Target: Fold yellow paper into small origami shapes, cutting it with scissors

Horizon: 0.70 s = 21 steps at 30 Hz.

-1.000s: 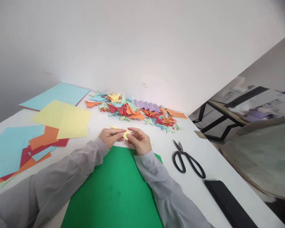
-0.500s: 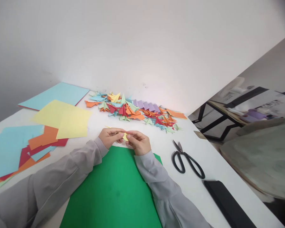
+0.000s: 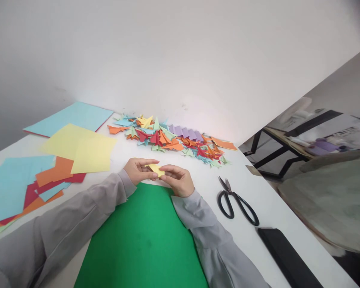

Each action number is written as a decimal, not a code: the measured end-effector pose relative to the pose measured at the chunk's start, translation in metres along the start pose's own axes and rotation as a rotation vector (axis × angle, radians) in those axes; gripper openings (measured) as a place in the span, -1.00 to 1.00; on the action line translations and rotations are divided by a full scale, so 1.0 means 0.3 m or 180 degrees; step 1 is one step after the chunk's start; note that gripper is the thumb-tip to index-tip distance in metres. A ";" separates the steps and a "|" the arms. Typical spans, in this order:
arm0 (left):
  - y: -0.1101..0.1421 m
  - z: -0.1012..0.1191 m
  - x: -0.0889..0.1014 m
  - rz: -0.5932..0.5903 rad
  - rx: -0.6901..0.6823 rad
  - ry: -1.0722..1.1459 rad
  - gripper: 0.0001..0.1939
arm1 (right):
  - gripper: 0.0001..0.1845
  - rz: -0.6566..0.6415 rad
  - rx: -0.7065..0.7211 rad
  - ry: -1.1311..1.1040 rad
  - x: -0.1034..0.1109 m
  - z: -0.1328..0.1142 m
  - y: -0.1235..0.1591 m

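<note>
A small folded piece of yellow paper point(image 3: 156, 169) is held up between my two hands, over the far edge of a green sheet point(image 3: 147, 236). My left hand point(image 3: 138, 171) pinches its left side between thumb and fingers. From the other side, the thumb and fingertips of my right hand point(image 3: 179, 180) grip its right end. Beyond my hands, along the wall, lies a long heap of small folded paper shapes point(image 3: 156, 136) in orange, red, blue, green and yellow, with a row of purple folded pieces point(image 3: 186, 133) among them.
Black-handled scissors point(image 3: 237, 202) lie open on the right of the white table, with a black oblong object point(image 3: 288, 256) nearer me. Yellow sheets point(image 3: 81, 148), blue paper point(image 3: 12, 184) and orange scraps point(image 3: 55, 172) spread on the left. A blue sheet point(image 3: 72, 118) lies farther back.
My hands have moved slightly apart, the right one a little to the right. More of the yellow paper now shows between my fingers.
</note>
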<state>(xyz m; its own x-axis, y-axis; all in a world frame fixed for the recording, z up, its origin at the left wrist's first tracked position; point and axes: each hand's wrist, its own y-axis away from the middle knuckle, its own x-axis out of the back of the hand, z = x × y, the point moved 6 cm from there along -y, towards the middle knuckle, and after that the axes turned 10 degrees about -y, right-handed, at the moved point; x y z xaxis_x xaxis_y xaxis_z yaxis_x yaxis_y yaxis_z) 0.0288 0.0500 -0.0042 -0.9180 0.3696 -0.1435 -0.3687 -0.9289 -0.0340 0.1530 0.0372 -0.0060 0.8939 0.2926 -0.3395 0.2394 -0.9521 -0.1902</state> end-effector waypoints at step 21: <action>-0.005 0.006 0.011 0.0272 0.0049 -0.0139 -0.77 | -0.86 0.0105 0.0357 0.0542 -0.003 -0.033 -0.001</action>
<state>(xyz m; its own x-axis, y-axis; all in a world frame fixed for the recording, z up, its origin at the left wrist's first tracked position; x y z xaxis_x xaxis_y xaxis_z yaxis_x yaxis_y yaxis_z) 0.0261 0.0525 -0.0027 -0.9516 0.2900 -0.1019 -0.2907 -0.9568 -0.0083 0.1559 0.0362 0.0035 0.9540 0.2333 -0.1884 0.1739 -0.9423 -0.2861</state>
